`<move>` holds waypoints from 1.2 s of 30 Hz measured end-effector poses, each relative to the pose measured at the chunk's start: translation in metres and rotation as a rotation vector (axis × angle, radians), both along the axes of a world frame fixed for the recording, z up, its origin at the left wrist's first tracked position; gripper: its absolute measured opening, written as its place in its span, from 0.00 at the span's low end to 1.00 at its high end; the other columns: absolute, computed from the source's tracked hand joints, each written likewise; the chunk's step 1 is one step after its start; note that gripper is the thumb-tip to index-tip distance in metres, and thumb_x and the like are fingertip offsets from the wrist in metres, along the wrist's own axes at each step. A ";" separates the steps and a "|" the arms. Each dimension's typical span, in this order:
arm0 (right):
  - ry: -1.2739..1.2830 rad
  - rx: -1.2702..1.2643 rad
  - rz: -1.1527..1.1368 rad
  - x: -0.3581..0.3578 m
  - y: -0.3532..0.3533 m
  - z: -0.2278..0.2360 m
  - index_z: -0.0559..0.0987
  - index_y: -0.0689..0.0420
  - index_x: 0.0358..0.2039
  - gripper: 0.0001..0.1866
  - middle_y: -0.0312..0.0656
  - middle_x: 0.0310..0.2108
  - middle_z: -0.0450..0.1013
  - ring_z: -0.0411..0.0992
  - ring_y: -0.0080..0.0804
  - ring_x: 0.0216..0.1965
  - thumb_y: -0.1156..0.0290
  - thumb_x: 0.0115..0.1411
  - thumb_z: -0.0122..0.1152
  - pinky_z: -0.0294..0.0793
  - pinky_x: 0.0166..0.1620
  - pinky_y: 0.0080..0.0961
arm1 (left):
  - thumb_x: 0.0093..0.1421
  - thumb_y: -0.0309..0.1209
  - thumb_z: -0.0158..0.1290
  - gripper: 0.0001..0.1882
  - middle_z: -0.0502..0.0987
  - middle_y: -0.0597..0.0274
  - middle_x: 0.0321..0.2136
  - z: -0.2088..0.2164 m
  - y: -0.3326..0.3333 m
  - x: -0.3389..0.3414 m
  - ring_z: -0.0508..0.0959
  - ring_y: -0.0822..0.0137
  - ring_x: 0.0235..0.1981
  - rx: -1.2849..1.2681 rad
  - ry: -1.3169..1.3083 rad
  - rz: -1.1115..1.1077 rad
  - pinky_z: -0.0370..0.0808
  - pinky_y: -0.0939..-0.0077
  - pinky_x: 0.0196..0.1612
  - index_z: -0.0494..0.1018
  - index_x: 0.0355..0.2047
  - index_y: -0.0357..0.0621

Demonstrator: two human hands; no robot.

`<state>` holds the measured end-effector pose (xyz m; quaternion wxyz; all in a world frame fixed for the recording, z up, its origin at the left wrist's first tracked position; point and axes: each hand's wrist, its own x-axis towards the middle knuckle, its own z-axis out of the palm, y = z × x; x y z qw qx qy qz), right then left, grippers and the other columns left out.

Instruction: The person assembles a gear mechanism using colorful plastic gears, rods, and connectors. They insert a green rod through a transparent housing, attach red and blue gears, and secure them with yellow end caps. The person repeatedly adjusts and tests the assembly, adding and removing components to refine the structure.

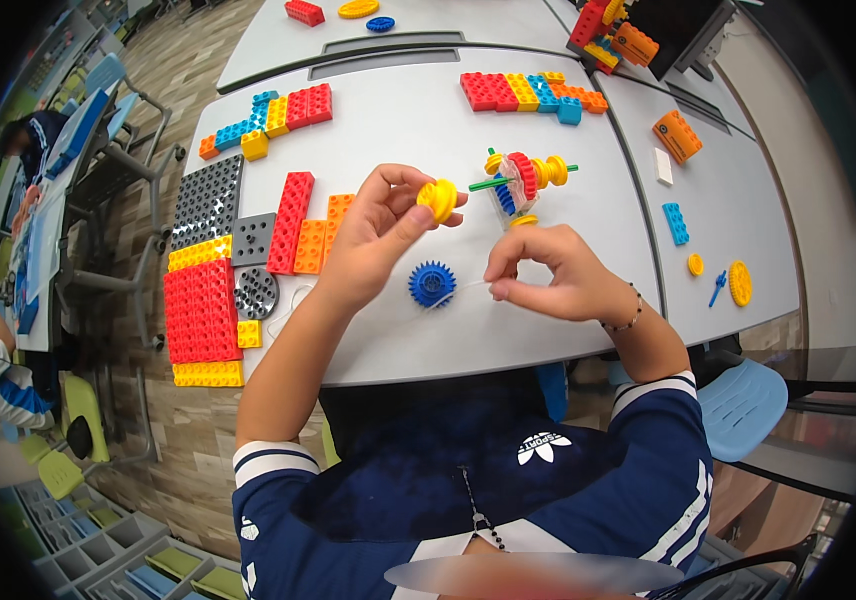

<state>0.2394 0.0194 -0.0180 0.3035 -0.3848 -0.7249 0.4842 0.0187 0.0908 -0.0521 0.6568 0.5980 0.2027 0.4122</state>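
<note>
My left hand [380, 222] is closed around a yellow pulley wheel [438, 201], held up above the table between thumb and fingers. Thumb and forefinger of my right hand [560, 272] pinch a thin white string [469, 288]. That string runs left across a blue gear wheel [432, 283], which lies on the table below and between my hands. Just beyond my right hand stands a small built model [520, 175] with a red gear, yellow wheels and green axles through a clear frame.
Left on the white table [378, 350] lie a red brick block [198, 312], a dark grey plate [208, 200] and orange bricks [310, 245]. Brick rows [288, 112] sit farther back. Rightward are an orange brick [678, 136] and a yellow wheel [740, 283]. Other people [13, 385] sit far left.
</note>
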 end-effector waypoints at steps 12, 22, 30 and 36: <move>0.444 -0.315 -0.002 0.009 0.014 -0.014 0.78 0.61 0.35 0.08 0.38 0.35 0.76 0.74 0.24 0.37 0.78 0.53 0.63 0.72 0.45 0.21 | 0.57 0.23 0.55 0.16 0.72 0.59 0.40 -0.004 -0.013 0.007 0.74 0.70 0.43 0.073 -0.004 -0.012 0.71 0.73 0.49 0.64 0.44 0.40; 0.430 -0.253 -0.040 0.001 0.013 -0.021 0.78 0.61 0.36 0.08 0.39 0.35 0.75 0.74 0.23 0.38 0.75 0.56 0.61 0.72 0.46 0.22 | 0.55 0.19 0.55 0.18 0.72 0.58 0.38 -0.006 -0.017 0.012 0.76 0.66 0.42 0.043 -0.144 0.032 0.74 0.71 0.47 0.63 0.45 0.40; 0.351 -0.150 -0.151 -0.007 0.010 -0.027 0.78 0.60 0.37 0.09 0.36 0.33 0.75 0.73 0.20 0.36 0.70 0.58 0.61 0.72 0.41 0.19 | 0.44 0.16 0.60 0.19 0.73 0.58 0.30 -0.004 -0.022 0.011 0.75 0.65 0.29 0.886 0.231 0.349 0.73 0.74 0.31 0.72 0.38 0.41; 0.363 -0.169 -0.196 -0.007 0.011 -0.028 0.78 0.59 0.36 0.10 0.35 0.32 0.76 0.72 0.18 0.34 0.68 0.56 0.64 0.71 0.39 0.20 | 0.43 0.15 0.59 0.20 0.73 0.57 0.30 -0.002 -0.022 0.014 0.76 0.67 0.31 0.894 0.173 0.320 0.74 0.79 0.33 0.72 0.39 0.38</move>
